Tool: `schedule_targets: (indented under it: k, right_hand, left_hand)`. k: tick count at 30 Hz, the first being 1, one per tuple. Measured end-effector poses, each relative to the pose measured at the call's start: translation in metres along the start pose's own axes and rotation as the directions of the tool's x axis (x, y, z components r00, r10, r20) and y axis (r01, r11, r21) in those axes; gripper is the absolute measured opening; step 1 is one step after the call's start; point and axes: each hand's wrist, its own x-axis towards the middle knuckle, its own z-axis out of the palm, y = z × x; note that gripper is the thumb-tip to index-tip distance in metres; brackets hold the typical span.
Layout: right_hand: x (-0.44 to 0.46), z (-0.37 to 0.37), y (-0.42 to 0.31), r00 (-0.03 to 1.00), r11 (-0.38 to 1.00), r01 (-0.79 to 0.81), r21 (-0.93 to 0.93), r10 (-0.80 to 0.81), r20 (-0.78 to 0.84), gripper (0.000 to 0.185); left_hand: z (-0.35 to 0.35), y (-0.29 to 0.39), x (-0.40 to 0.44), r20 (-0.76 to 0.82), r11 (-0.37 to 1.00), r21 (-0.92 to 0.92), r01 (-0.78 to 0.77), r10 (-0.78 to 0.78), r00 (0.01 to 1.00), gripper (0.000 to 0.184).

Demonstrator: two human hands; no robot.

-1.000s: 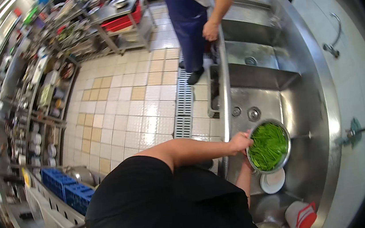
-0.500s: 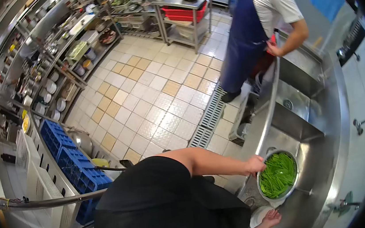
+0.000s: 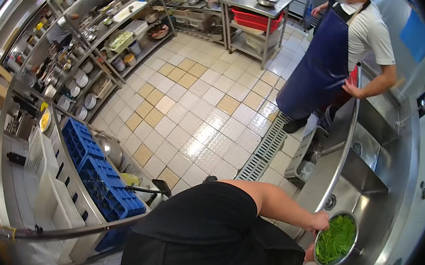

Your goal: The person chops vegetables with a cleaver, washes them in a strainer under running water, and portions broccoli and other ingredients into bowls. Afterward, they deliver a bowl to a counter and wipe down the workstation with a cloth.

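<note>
A round metal bowl (image 3: 335,264) full of cut green vegetables (image 3: 336,237), long and thin, is over the steel sink near the lower right. My left hand (image 3: 319,220) is closed on the bowl's upper left rim. Lower down, my right hand (image 3: 309,253) is at the bowl's left side, its fingers mostly hidden behind the bowl and my black clothing. The bowl tilts a little, and its vegetables stay inside.
Metal sink basins (image 3: 374,139) run along the right. A person in a blue apron (image 3: 314,65) stands at the far end of the sink. Blue crates (image 3: 107,187) stand at left, and a floor drain grate (image 3: 263,150) crosses the tiles.
My right hand, open below the bowl before, has moved to its left side. The bowl appears lower in view. The other person is more upright, and my view has shifted.
</note>
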Motion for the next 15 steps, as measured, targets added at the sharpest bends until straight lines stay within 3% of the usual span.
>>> schedule_targets:
  k: [3, 7, 12, 15]
  right_hand:
    - [0.012, -0.007, 0.001, 0.997, 0.99, 0.054, -0.133, -0.061, -0.051, 0.047]
    - [0.026, -0.015, 0.004, 0.988, 0.953, 0.086, -0.289, -0.118, -0.096, 0.047]
    - [0.046, -0.017, 0.008, 0.98, 0.923, 0.109, -0.37, -0.162, -0.114, 0.046]
    - [0.056, -0.022, 0.013, 0.978, 0.909, 0.116, -0.4, -0.176, -0.115, 0.046]
  left_hand:
    - [-0.001, -0.002, 0.005, 0.018, 0.999, -0.03, 0.043, -0.042, 0.999, 0.008]
    - [-0.01, -0.008, 0.022, -0.008, 0.998, 0.043, -0.044, 0.045, 0.999, 0.009]
    - [-0.037, 0.0, 0.023, -0.115, 0.998, -0.058, -0.038, 0.031, 0.993, 0.009]
    - [-0.065, 0.012, 0.0, -0.167, 0.991, -0.053, -0.125, 0.114, 0.979, 0.007]
